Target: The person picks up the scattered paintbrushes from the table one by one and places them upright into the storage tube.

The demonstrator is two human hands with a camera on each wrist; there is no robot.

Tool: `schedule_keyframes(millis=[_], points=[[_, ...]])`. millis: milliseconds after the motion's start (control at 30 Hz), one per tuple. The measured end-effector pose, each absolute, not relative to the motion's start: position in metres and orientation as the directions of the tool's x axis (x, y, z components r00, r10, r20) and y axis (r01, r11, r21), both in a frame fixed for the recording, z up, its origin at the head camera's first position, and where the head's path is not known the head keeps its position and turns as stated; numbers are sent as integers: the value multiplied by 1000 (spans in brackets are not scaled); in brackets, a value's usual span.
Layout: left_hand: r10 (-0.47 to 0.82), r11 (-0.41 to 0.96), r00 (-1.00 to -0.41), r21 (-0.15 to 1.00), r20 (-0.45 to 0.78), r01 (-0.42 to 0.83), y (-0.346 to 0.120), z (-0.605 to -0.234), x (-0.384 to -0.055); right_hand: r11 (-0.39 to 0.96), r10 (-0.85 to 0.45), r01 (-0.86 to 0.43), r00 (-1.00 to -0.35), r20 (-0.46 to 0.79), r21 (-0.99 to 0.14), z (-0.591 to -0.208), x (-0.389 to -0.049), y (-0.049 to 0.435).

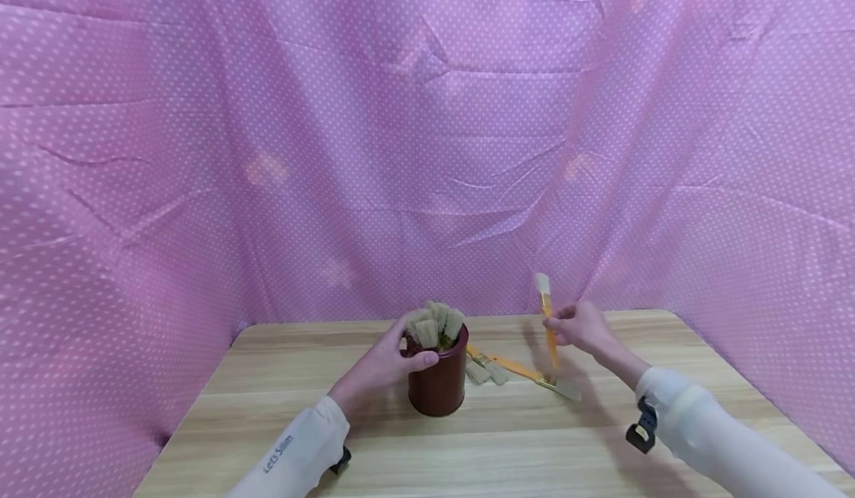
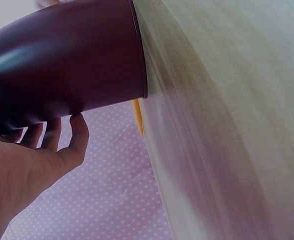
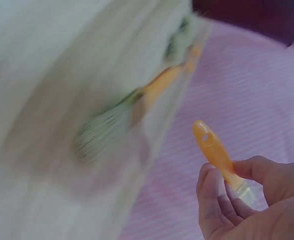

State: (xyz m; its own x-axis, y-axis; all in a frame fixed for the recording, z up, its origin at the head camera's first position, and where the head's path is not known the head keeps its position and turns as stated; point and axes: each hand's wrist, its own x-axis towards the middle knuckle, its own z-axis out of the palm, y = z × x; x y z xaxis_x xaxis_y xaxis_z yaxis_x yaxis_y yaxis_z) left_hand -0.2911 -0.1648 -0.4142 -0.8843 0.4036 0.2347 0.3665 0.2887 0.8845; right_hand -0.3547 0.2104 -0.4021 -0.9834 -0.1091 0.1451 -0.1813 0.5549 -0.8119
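A dark red cylindrical pot stands upright on the table with several paintbrushes in it, bristles up. My left hand grips the pot near its rim, thumb on the near side; in the left wrist view its curled fingers touch the wall. To the right, my right hand pinches a paintbrush with an orange handle, held above the table with its pale bristles up. In the right wrist view the handle's holed end sticks out beyond the thumb and fingers.
Right of the pot, a loose paintbrush lies on the wooden table, its bristles toward the right. More brush heads lie close beside the pot. A pink dotted curtain hangs behind the table and on both sides.
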Motion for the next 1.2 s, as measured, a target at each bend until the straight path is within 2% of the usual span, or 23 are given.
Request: schedule_keyframes(millis=[233,467,567,767,1033,1200], points=[[398,310,-879,862,265,400,-169,-426,-300,457,-129,-343,-938,321,-820,-368,-334,164],[393,324,-883,860,257,394,-170,-426,-300,180,-223,-452,-884,412,-874,-338,-312,118],[398,317,-878,858,265,403,-170,-426,-301,139,-280,-481,-858,432,-866,-327,-300,101],[413,302,-867,856,279,420,-169,-424,-302,148,-348,-524,-821,452,-839,-316,-286,76],[428,288,-857,855,287,430,-168,-426,-305,365,-384,-610,-787,483,-703,-343,-312,65],[417,311,-867,854,272,417,-168,-423,-304,409,-388,-623,-780,490,-667,-343,-314,65]])
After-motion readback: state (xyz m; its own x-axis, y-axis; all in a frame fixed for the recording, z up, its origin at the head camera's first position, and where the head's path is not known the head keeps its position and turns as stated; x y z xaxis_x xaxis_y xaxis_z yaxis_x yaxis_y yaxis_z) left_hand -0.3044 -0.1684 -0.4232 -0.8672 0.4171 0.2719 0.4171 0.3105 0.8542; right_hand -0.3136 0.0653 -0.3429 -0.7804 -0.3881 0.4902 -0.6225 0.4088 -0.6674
